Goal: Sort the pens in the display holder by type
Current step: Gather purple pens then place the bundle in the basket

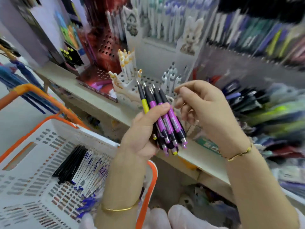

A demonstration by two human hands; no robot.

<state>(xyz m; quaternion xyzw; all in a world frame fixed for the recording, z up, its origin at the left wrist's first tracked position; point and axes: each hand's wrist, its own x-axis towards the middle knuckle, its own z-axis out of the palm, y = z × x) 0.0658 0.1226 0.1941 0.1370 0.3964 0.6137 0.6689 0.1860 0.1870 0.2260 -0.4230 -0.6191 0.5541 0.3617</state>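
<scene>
The left hand (145, 129) is closed around a bundle of pens (165, 119), thumb pressed across the barrels; most are black with purple bodies, and one yellow pen (144, 103) stands at the left edge of the fan, a second yellow button showing among the lower ends; the pens' long axes run from lower right to upper left, metal tips pointing up toward the white display holder (127, 95) on the shelf (92, 100), push-buttons hanging down toward the person; the right hand (203, 109) holds nothing, its fingers loosely curled and half open, just beside the tips on their right side and not touching them; so the right hand is the nearer free hand, and my guess is that the coming move is a pluck from the fanned tips, the odd yellow one lying on the far side of the bundle from it; the holder stands just beyond the bundle, with white cartoon-topped pens (127, 63) upright in its holes; a white basket (41, 154) with orange rim sits lower left, holding more pens (77, 167); small labels on the purple barrels are too blurred to read, as is a green shelf tag (208, 144) below the right hand.
</scene>
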